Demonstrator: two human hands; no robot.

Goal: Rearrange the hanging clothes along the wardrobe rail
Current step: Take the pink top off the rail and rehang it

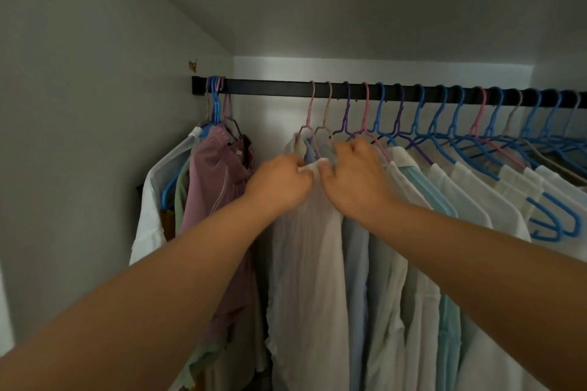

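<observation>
A black wardrobe rail (270, 87) runs across the back wall. A small bunch of clothes hangs at its far left, with a mauve garment (216, 187) in front. A long row of pale shirts on blue, pink and purple hangers fills the rail from the middle to the right. My left hand (279, 184) and my right hand (355, 178) both pinch the collar of the leftmost shirt of that row, a sheer white shirt (308, 263) on a pink hanger (309, 117). A bare stretch of rail separates the two groups.
The wardrobe's left side wall (79, 136) stands close beside the left bunch. An empty blue hanger (559, 219) dangles low over the shirts at the right. The ceiling panel slopes overhead.
</observation>
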